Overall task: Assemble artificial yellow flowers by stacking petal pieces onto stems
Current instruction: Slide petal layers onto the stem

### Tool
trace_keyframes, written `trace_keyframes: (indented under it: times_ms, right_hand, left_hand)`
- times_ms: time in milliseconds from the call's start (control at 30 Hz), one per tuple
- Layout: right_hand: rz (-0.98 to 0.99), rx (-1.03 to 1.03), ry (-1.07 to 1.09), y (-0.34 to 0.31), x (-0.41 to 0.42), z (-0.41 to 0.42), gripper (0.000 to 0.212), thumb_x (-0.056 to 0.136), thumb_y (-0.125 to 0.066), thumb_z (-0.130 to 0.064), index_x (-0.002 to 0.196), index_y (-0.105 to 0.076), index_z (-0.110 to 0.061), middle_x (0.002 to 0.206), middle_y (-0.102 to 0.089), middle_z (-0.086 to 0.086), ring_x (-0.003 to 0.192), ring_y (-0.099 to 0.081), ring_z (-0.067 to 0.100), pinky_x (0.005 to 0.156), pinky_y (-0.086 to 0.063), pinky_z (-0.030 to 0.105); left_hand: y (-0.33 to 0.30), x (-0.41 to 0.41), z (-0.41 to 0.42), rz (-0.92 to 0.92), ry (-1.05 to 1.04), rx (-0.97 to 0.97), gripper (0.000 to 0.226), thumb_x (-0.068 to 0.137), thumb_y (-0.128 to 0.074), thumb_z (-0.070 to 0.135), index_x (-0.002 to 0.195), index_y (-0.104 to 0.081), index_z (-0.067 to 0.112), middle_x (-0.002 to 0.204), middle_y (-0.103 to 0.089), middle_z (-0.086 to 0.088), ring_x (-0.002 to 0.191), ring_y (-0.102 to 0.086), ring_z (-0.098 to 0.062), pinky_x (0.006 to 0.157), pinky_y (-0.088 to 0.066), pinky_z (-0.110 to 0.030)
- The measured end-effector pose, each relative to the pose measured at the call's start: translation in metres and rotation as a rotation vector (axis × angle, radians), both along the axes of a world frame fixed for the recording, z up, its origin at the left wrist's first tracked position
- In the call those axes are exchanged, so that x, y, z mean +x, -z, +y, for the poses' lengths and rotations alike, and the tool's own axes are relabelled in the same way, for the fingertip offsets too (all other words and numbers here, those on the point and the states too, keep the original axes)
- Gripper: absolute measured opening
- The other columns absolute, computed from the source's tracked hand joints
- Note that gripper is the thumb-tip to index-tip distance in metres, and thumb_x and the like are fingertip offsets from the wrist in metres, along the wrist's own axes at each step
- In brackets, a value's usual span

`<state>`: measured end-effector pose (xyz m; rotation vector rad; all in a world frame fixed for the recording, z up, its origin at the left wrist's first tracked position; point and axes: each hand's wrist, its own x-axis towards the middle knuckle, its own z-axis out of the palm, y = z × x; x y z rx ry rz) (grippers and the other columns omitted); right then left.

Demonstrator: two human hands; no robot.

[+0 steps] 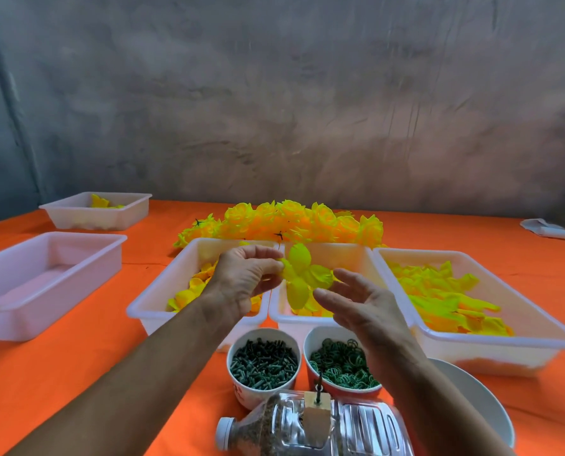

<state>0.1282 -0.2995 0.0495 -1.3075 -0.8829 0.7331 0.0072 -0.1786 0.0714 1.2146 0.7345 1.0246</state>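
Observation:
My left hand (246,278) pinches a yellow petal piece (302,274) by its edge, held in the air above the middle white tray (327,319). To the right of the petal piece, my right hand (356,301) is open with its fingers relaxed and holds nothing. A thin dark stem (319,386) stands upright in a small wooden block (315,419) on a plastic bottle (317,426) lying near me. Finished yellow flowers (291,222) are piled behind the trays.
White trays of yellow petals (452,297) sit left (162,291) and right (491,337) of the middle one. Two cups hold dark green stems (263,363) and green rings (340,363). An empty tray (44,281) and a farther tray (97,210) stand at left. A white bowl (485,399) sits at right.

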Motion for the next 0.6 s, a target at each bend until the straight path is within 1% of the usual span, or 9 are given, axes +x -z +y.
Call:
trace_keyframes:
  times_ms: [67,133,233,300,400,467,600]
  right_hand:
    - [0.068,-0.002,-0.008,-0.002,-0.002,0.003,0.063,0.06,-0.079,-0.022,0.119,-0.058,-0.02,0.106,-0.063,0.0,0.099,-0.061,0.013,0.078,-0.047,0.029]
    - [0.125,0.0,-0.012,-0.001,-0.002,0.004,0.057,0.054,-0.078,-0.022,0.109,-0.063,-0.017,0.098,-0.067,0.001,0.09,-0.063,0.014,0.078,-0.047,0.033]
    - [0.213,0.021,-0.02,0.001,-0.002,0.004,0.043,0.049,-0.076,-0.019,0.091,-0.067,-0.015,0.085,-0.072,0.004,0.077,-0.067,0.018,0.071,-0.048,0.032]
    - [0.254,0.031,-0.013,0.002,-0.001,0.004,0.039,0.049,-0.076,-0.016,0.086,-0.066,-0.014,0.08,-0.073,0.004,0.071,-0.068,0.019,0.068,-0.049,0.031]
    - [0.29,0.045,0.002,0.003,0.002,0.002,0.038,0.049,-0.075,-0.013,0.086,-0.065,-0.015,0.071,-0.073,0.002,0.063,-0.068,0.016,0.064,-0.05,0.029]
    - [0.279,0.056,0.008,0.004,0.003,0.001,0.039,0.049,-0.075,-0.013,0.087,-0.065,-0.016,0.071,-0.073,0.002,0.062,-0.068,0.015,0.063,-0.049,0.029]
    - [0.212,0.086,-0.009,0.005,0.003,-0.002,0.041,0.048,-0.074,-0.014,0.089,-0.065,-0.015,0.079,-0.072,0.007,0.07,-0.068,0.021,0.072,-0.054,0.035]
  left_hand:
    - [0.0,0.001,-0.01,-0.01,0.035,-0.046,0.018,0.079,-0.061,-0.014,0.075,-0.062,0.004,0.06,-0.061,-0.005,0.048,-0.058,-0.011,0.048,-0.052,-0.019]
    - [0.001,0.001,-0.018,-0.014,0.069,-0.072,0.019,0.078,-0.061,-0.014,0.075,-0.062,0.004,0.055,-0.062,-0.003,0.048,-0.058,-0.011,0.047,-0.052,-0.019]
    - [0.003,0.0,-0.026,-0.03,0.125,-0.092,0.019,0.078,-0.06,-0.016,0.075,-0.062,0.003,0.053,-0.064,-0.003,0.046,-0.061,-0.011,0.048,-0.053,-0.019]
    - [0.006,-0.002,-0.029,-0.021,0.15,-0.076,0.02,0.077,-0.06,-0.018,0.076,-0.063,0.002,0.056,-0.065,-0.004,0.048,-0.063,-0.011,0.048,-0.053,-0.02]
    - [0.011,-0.007,-0.031,0.039,0.163,-0.004,0.023,0.075,-0.062,-0.018,0.077,-0.065,0.004,0.06,-0.066,-0.002,0.053,-0.064,-0.01,0.05,-0.053,-0.02]
    - [0.014,-0.01,-0.032,0.104,0.158,0.083,0.023,0.075,-0.063,-0.017,0.077,-0.065,0.006,0.062,-0.066,0.0,0.053,-0.063,-0.008,0.052,-0.052,-0.019]
    - [0.016,-0.013,-0.036,0.193,0.165,0.236,0.022,0.076,-0.064,-0.015,0.078,-0.066,0.007,0.065,-0.065,0.0,0.056,-0.061,-0.005,0.055,-0.051,-0.017]
